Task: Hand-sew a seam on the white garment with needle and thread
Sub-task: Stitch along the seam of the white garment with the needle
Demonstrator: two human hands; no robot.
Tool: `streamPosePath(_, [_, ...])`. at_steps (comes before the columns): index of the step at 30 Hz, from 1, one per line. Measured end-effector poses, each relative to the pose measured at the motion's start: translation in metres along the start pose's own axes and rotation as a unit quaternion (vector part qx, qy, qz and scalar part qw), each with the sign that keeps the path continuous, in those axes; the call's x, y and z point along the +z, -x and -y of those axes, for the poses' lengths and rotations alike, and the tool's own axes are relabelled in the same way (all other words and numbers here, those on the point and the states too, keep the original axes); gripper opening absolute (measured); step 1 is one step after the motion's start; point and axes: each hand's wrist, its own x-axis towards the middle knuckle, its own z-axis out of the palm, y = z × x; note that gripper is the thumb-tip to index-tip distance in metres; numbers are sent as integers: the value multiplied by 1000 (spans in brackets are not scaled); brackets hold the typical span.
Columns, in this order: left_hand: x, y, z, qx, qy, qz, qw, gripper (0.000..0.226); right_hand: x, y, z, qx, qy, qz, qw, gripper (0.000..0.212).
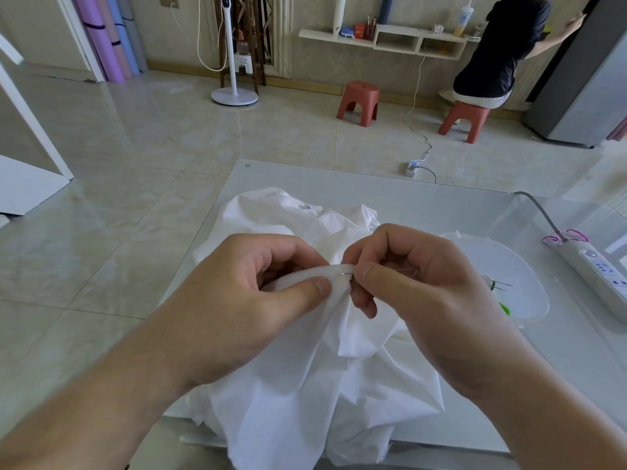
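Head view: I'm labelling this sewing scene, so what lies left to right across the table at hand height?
Left hand pinching the white garment → needle at the folded edge → right hand pinching the needle → clear plastic dish → white power strip.

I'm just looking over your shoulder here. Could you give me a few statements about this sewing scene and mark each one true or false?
1. Both hands grip the white garment's folded edge. True.
2. The right hand holds scissors. False: it pinches a needle at the fold.
3. The left hand lies flat on the table. False: its thumb presses the fold.
4. A white power strip lies at the right. True.
5. Both red stools are empty. False: a person sits on the right stool.
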Motion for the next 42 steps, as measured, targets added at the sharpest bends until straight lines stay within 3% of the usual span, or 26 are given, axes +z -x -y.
streamPosePath(6, [0, 1, -3, -11, 2, -15, 1000, 3, -4, 0, -2, 9, -19, -9, 1000, 14])
streamPosePath(12, [2, 1, -4, -18, 8, -33, 999, 5, -1, 1, -2, 15, -10, -8, 1000, 26])
streamPosePath(16, [2, 0, -4, -18, 8, -34, 999, 6, 2, 4, 1, 22, 1, 1, 1000, 17])
streamPosePath(23, [1, 1, -3, -2, 14, -19, 1000, 17, 6, 5, 2, -11, 130, -23, 991, 16])
streamPosePath(27, [0, 1, -3, -10, 22, -22, 999, 9, 4, 5, 1, -2, 120, -28, 992, 18])
streamPosePath(39, [1, 2, -3, -12, 30, -21, 999, 17, 3, 1, -4, 31, 100, -41, 994, 17])
streamPosePath(42, [1, 2, -4, -10, 26, -24, 999, 16, 1, 1, 0, 48, 44, -43, 997, 19])
